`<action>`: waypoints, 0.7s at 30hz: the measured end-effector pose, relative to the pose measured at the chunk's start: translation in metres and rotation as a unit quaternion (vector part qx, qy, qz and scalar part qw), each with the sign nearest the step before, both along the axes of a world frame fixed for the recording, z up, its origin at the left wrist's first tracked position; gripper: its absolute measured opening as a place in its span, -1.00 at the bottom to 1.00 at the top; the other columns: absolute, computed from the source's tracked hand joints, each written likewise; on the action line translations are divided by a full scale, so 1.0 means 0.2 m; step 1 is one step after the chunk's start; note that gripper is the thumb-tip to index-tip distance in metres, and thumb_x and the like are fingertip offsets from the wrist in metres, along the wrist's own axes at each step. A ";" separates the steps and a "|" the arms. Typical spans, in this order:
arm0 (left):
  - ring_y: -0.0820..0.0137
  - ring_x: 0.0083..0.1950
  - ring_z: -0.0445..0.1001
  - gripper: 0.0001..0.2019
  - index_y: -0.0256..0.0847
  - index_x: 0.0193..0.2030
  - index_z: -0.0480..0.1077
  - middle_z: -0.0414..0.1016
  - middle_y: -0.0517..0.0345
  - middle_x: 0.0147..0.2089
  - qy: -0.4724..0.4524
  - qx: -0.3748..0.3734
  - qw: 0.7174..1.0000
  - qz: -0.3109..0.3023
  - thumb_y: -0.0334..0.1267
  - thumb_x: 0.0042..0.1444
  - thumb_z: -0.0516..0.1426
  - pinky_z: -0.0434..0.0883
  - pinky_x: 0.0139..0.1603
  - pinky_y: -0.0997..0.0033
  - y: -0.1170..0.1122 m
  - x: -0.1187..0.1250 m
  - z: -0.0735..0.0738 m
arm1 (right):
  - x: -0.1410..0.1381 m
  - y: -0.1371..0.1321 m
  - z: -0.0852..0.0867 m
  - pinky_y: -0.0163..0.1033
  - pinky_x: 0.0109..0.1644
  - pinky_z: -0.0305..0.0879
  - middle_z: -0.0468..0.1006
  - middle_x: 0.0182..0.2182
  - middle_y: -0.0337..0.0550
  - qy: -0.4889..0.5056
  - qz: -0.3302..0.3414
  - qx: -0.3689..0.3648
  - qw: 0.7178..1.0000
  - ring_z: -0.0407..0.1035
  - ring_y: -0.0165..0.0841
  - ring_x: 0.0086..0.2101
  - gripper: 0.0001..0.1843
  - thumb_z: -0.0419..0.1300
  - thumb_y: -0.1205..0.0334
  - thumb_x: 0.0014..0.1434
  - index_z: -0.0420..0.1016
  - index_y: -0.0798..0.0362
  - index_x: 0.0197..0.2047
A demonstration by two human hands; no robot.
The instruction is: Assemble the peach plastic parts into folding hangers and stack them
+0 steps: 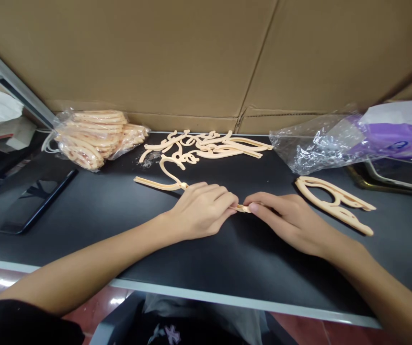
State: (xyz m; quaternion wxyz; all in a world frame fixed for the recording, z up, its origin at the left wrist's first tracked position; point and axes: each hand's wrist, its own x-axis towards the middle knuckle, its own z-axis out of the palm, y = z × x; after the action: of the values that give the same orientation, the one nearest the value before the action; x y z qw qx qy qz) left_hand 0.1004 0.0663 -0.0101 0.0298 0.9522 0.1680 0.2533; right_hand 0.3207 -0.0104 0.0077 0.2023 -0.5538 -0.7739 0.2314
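Cream plastic hanger (242,209), one: over the bench (206,261), pinched in my left hand (206,208) and right hand (287,218). To the right: second hanger (330,207), flat. Beyond: loose cream pieces (220,152); clear bag (98,136) of the same; purple package (396,139), printing too unclear to read.

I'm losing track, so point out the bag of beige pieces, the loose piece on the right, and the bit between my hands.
Bag of beige pieces (98,136): head view, bag's middle.
Loose piece (333,209): head view, lower bar.
Pinched bit (243,209): head view, exposed middle.
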 end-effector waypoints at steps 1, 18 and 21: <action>0.41 -0.29 0.52 -0.82 -0.24 -0.23 0.40 0.55 0.17 -0.30 0.002 -0.002 1.000 -0.003 -0.26 0.37 0.03 0.32 -0.29 0.39 0.00 0.00 0.00 | 0.00 0.00 0.00 -0.28 -0.33 0.22 0.57 -0.40 -0.29 0.003 -0.001 -0.006 1.000 0.40 -0.42 -0.45 -0.66 -0.07 0.04 0.44 0.48 -0.02 -0.10; 0.39 -0.33 0.50 -0.83 -0.26 -0.22 0.39 0.55 0.15 -0.30 0.020 -0.003 0.999 -0.043 -0.30 0.36 0.02 0.30 -0.29 0.37 0.01 0.00 0.00 | 0.01 0.01 -0.02 -0.29 -0.39 0.15 0.51 -0.51 -0.30 -0.042 0.013 0.040 0.998 0.34 -0.43 -0.54 -0.69 -0.04 0.08 0.42 0.48 0.00 -0.15; 0.39 -0.33 0.49 -0.84 -0.25 -0.22 0.38 0.55 0.15 -0.29 0.031 -0.010 0.999 -0.039 -0.30 0.36 0.02 0.30 -0.29 0.35 0.01 0.00 0.01 | 0.01 0.00 -0.04 -0.28 -0.40 0.12 0.49 -0.52 -0.29 -0.059 0.010 0.061 0.996 0.33 -0.43 -0.55 -0.71 -0.04 0.10 0.42 0.46 0.01 -0.17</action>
State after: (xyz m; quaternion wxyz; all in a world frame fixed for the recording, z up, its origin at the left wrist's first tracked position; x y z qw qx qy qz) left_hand 0.1004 0.0692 -0.0089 0.0440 0.9652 0.1337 0.2203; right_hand 0.3220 -0.0101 -0.0006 0.1871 -0.5454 -0.8027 0.1525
